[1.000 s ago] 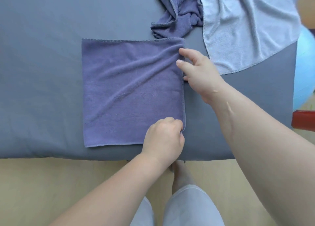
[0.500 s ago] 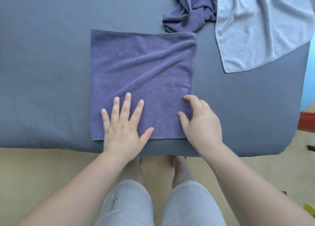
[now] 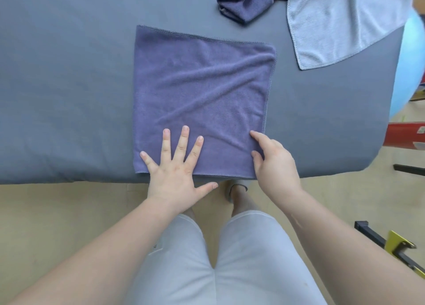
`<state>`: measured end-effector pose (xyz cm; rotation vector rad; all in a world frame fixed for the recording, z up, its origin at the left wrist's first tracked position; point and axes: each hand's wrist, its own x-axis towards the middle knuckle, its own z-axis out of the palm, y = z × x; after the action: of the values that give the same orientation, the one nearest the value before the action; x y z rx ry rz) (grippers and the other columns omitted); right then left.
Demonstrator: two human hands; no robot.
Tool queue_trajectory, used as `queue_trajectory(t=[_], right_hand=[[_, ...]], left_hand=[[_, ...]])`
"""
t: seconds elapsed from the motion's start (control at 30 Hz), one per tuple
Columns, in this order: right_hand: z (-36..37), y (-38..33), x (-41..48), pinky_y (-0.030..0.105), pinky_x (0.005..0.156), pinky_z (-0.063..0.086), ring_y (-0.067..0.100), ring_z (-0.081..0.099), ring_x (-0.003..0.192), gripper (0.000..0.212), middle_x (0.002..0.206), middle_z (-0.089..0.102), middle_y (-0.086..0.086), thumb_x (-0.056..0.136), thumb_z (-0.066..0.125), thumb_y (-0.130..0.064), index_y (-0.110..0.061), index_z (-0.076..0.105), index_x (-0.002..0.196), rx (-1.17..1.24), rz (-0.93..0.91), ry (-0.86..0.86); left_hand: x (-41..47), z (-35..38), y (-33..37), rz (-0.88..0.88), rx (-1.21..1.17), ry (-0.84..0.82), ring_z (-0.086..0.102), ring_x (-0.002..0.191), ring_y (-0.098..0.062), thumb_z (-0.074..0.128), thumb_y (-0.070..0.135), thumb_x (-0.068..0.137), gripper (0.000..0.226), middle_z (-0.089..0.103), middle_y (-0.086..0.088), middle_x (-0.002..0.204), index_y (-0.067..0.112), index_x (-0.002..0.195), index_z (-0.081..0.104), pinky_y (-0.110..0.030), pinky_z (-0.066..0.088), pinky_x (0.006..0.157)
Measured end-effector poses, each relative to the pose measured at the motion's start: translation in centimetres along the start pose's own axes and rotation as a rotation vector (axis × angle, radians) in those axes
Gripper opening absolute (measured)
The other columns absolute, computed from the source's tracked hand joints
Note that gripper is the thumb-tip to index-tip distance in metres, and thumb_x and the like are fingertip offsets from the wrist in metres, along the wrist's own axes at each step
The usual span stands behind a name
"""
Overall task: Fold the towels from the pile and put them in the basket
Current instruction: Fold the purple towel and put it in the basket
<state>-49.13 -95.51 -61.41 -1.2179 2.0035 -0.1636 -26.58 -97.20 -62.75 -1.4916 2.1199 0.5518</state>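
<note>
The purple towel (image 3: 202, 93) is lying flat at the near edge of the worktop (image 3: 69, 86), the left hand (image 3: 177, 169) pressing on it, fingers spread. The right hand (image 3: 276, 166) is resting on its near right corner; whether that grip is pinching cloth I cannot tell.

A purple towel (image 3: 202, 102) lies flat, square and lightly creased, near a crumpled purple towel (image 3: 246, 1) and pale grey one (image 3: 340, 22).

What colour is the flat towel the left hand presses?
The plain microfibre towel is muted purple-blue, no pattern; head view.
</note>
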Motion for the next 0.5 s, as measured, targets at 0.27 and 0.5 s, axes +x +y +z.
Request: queue_trajectory(t=[0.27, 0.5], right_hand=[[-1.7, 1.6, -1.4, 0.035, 0.071, 0.044, 0.028, 0.056, 0.087, 0.049, 0.107, 0.050, 0.000, 0.094, 0.058, -0.016, -0.030, 0.052, 0.141, -0.202, -0.008, -0.014], [-2.6, -3.0, 4.7, 0.052, 0.114, 0.029, 0.036, 0.033, 0.143, 0.064, 0.158, 0.034, 0.013, 0.093, 0.056, -0.045, -0.019, 0.042, 0.151, -0.524, -0.317, 0.182]], left_hand=[[-2.9, -1.3, 1.9, 0.019, -0.081, 0.022, 0.033, 0.137, -0.037, 0.026, 0.090, 0.074, 0.099, 0.012, 0.003, 0.167, 0.036, 0.157, 0.019, -0.055, 0.042, 0.094], [6.8, -7.5, -2.0, 0.029, -0.029, 0.349, 0.037, 0.134, -0.033, 0.039, 0.061, 0.094, 0.071, 0.031, -0.008, 0.160, 0.022, 0.153, 0.034, -0.051, 0.032, 0.105]])
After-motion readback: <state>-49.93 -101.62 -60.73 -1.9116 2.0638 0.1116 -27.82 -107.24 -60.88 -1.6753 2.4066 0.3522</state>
